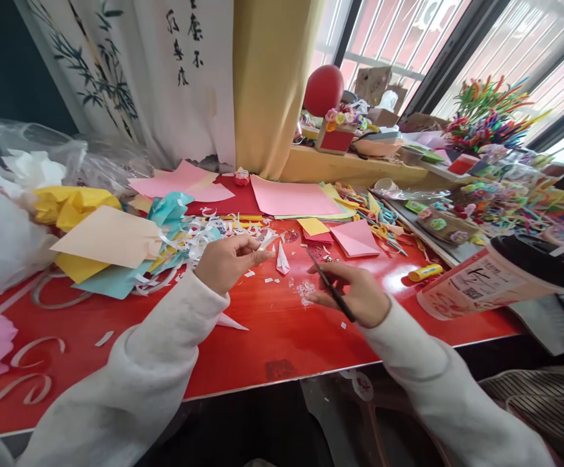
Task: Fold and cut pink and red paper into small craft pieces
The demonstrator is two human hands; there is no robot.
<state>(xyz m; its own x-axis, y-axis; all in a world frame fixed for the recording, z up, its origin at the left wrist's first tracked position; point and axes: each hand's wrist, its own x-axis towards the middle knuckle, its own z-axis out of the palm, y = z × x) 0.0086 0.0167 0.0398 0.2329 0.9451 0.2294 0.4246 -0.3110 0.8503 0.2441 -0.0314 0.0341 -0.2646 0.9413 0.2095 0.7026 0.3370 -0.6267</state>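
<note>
My left hand is above the red table, thumb and forefinger pinched on a small white paper piece. To its right, my right hand holds a slim black pointed tool, its thin tip slanting up and left. Whether it is tweezers or a knife I cannot tell. Between the hands lies a folded white paper cone, with tiny scraps scattered nearby. Another pale paper cone lies partly hidden behind my left sleeve.
Curled white strips and coloured paper sheets heap up at the left. Pink sheets lie at the back. On the right are a yellow glue stick, a drink cup and a crowded sill with a red balloon.
</note>
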